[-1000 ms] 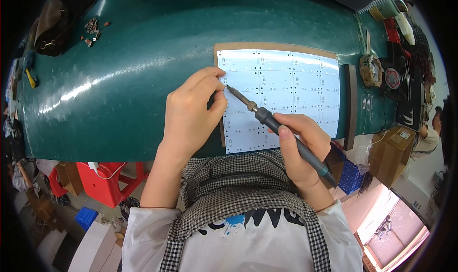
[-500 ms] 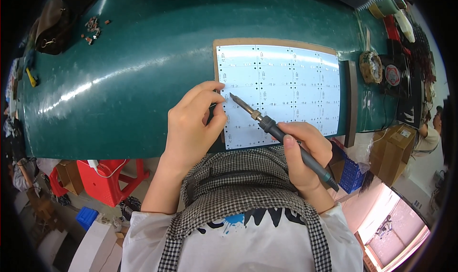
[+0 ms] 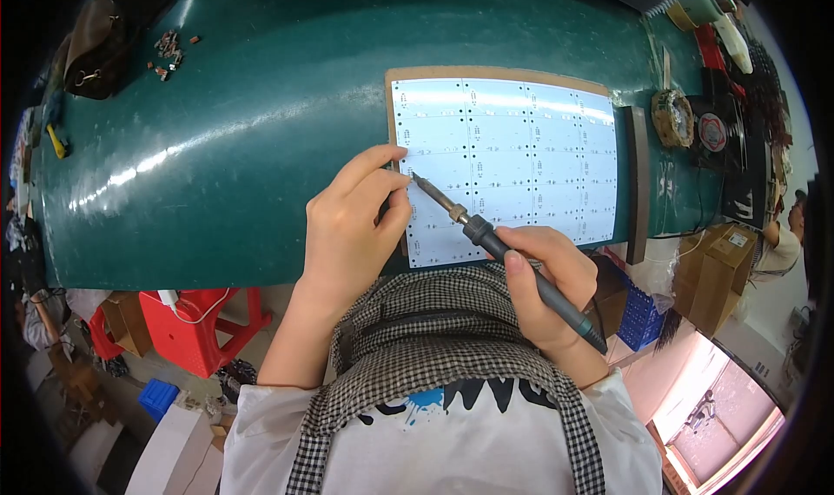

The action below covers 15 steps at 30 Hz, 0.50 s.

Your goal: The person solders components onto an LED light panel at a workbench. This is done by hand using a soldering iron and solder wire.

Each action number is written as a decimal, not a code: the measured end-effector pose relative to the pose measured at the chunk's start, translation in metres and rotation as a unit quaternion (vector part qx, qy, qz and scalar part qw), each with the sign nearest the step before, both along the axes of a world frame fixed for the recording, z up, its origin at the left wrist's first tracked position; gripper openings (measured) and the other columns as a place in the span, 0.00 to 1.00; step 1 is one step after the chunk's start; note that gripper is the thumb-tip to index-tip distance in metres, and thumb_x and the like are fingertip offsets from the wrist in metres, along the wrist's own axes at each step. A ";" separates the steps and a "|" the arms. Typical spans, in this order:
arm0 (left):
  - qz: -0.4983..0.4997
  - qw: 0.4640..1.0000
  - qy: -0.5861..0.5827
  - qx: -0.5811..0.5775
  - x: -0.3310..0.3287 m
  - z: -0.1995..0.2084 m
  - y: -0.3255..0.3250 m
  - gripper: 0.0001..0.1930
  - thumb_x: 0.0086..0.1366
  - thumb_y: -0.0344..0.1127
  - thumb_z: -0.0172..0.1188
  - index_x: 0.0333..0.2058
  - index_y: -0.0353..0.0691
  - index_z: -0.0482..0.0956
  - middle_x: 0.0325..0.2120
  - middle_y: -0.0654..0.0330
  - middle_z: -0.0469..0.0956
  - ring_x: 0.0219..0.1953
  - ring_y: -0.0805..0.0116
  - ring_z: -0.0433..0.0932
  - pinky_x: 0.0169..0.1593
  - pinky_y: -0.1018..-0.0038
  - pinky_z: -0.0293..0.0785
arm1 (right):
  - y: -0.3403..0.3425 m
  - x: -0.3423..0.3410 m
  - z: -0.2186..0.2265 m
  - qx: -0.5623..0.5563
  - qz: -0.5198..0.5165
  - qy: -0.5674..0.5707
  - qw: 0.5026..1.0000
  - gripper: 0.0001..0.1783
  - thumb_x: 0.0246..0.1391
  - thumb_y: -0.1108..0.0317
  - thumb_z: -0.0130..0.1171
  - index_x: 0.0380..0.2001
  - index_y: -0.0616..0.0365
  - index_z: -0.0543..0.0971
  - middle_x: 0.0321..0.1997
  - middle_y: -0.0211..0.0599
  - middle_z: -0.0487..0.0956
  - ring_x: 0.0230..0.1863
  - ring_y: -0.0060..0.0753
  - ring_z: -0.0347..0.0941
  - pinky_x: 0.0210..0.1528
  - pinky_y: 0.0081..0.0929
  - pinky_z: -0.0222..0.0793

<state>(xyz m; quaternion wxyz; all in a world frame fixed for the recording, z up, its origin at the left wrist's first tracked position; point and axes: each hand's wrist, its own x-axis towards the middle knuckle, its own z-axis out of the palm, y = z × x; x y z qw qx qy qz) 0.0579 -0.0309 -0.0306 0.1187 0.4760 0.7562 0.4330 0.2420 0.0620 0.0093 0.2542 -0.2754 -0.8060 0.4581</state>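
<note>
A white panel of circuit boards [image 3: 501,136], marked off in a grid with small black markings, lies on a brown backing board [image 3: 499,72] at the table's front edge. My right hand [image 3: 549,280] is closed around the dark handle of a soldering iron [image 3: 479,231]. Its tip points up and left to a spot near the panel's left edge. Beside that spot is my left hand [image 3: 347,221], its thumb and fingers curled together in a pinch at the panel's edge. Whatever lies between those fingertips is too small or hidden to make out.
Right of the panel lies a dark bar [image 3: 636,187], with a round woven-looking holder [image 3: 671,118] beyond it. Small reddish-brown parts [image 3: 169,54] and a brown bag [image 3: 94,48] sit at the far left of the green table [image 3: 234,182]. A red stool [image 3: 195,326] stands below.
The soldering iron and my right hand have shifted slightly left, bringing the tip closer to my left fingertips. The panel has moved very slightly left and away. My left hand stays nearly still.
</note>
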 end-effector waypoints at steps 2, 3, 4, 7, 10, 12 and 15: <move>-0.001 1.000 -0.005 -0.006 0.001 0.001 -0.001 0.05 0.50 0.20 0.61 0.28 0.33 0.76 0.39 0.56 0.80 0.21 0.67 0.77 0.25 0.76 0.73 | -0.003 0.001 0.001 -0.009 -0.004 0.000 1.000 0.10 0.50 0.76 0.60 0.38 0.67 0.79 0.31 0.46 0.81 0.31 0.39 0.79 0.34 0.26 0.74; -0.004 1.000 -0.008 -0.005 0.001 0.001 -0.001 0.05 0.50 0.20 0.61 0.28 0.33 0.77 0.40 0.56 0.80 0.22 0.67 0.77 0.25 0.76 0.73 | -0.003 0.002 0.001 -0.018 -0.008 -0.001 1.000 0.10 0.50 0.76 0.60 0.38 0.66 0.79 0.30 0.46 0.81 0.31 0.38 0.79 0.34 0.26 0.74; -0.007 1.000 -0.011 -0.003 0.001 0.001 -0.001 0.05 0.50 0.20 0.61 0.28 0.33 0.77 0.40 0.56 0.80 0.22 0.67 0.77 0.26 0.76 0.73 | -0.003 0.003 0.001 -0.018 -0.008 0.000 1.000 0.10 0.50 0.76 0.60 0.38 0.66 0.79 0.30 0.46 0.81 0.31 0.38 0.79 0.34 0.26 0.74; -0.002 0.998 -0.056 -0.014 0.005 0.004 -0.001 0.06 0.51 0.21 0.62 0.29 0.34 0.79 0.40 0.56 0.80 0.24 0.69 0.77 0.27 0.77 0.73 | -0.001 0.011 0.001 -0.011 -0.012 0.004 1.000 0.11 0.49 0.76 0.60 0.37 0.67 0.79 0.30 0.45 0.81 0.31 0.37 0.79 0.34 0.26 0.74; -0.010 0.999 -0.036 0.019 0.005 0.003 -0.004 0.06 0.52 0.22 0.63 0.31 0.36 0.81 0.40 0.57 0.80 0.25 0.71 0.77 0.28 0.78 0.72 | 0.009 0.039 -0.005 0.112 -0.114 0.030 0.987 0.12 0.56 0.74 0.46 0.37 0.71 0.76 0.32 0.45 0.78 0.28 0.30 0.75 0.32 0.23 0.71; 0.019 0.999 -0.034 0.026 0.004 0.006 -0.011 0.06 0.53 0.21 0.63 0.31 0.36 0.80 0.34 0.59 0.78 0.24 0.74 0.72 0.24 0.80 0.66 | 0.031 0.048 -0.001 0.129 -0.245 0.052 0.959 0.14 0.58 0.71 0.48 0.40 0.69 0.77 0.31 0.40 0.76 0.27 0.24 0.72 0.31 0.21 0.69; 0.051 0.993 -0.098 0.034 0.011 0.004 -0.027 0.07 0.52 0.17 0.62 0.29 0.34 0.75 0.33 0.60 0.76 0.17 0.82 0.60 0.19 0.84 0.54 | 0.082 0.071 -0.003 0.217 -0.355 0.056 0.908 0.14 0.58 0.69 0.52 0.44 0.65 0.77 0.33 0.36 0.76 0.28 0.20 0.71 0.31 0.18 0.67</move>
